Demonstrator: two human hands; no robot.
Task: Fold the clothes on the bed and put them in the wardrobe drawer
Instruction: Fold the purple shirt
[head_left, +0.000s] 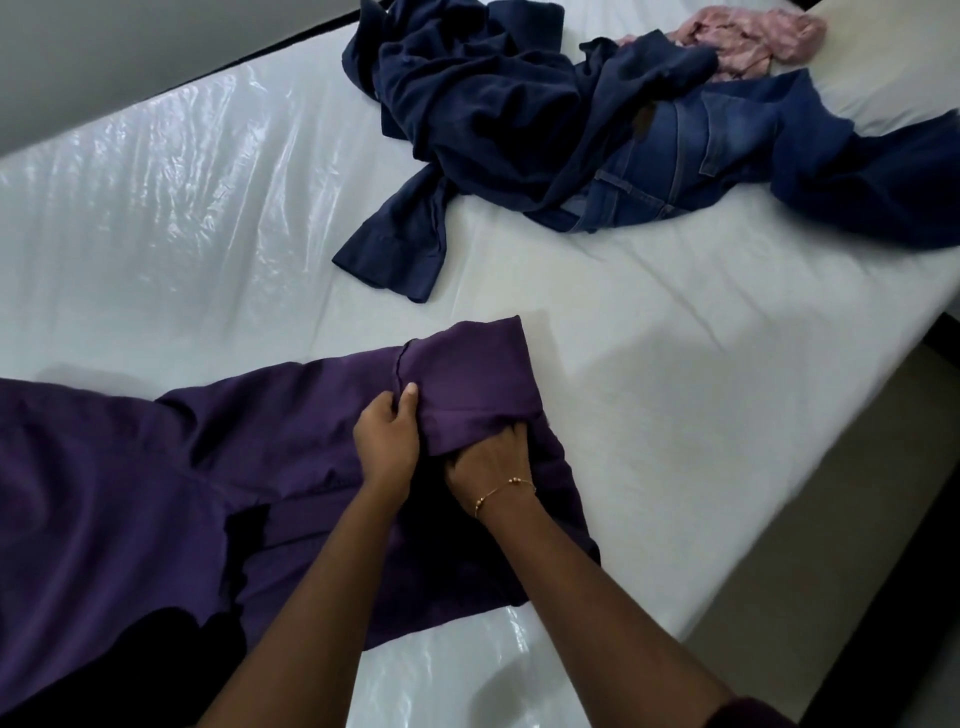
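Purple garment (249, 467) spread at near edge of the bed (675, 364), partly folded. Soft, light, limp cloth, likely to slip on the glossy plastic cover; best held at hems and fold edges. Left hand (387, 441) pinches the folded flap, thumb on top. Right hand (491, 457) tucked under that flap, fingers hidden, grip unclear. Both forearms reach forward, close together. Navy shirt (467, 114), jeans (675, 150), pink cloth (753, 36) heaped toward far right corner, unfolded.

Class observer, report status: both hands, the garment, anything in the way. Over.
Left hand pinches purple garment; right hand under its fold, grip hidden. Fold unfinished. Navy shirt, jeans, pink cloth heaped beyond.
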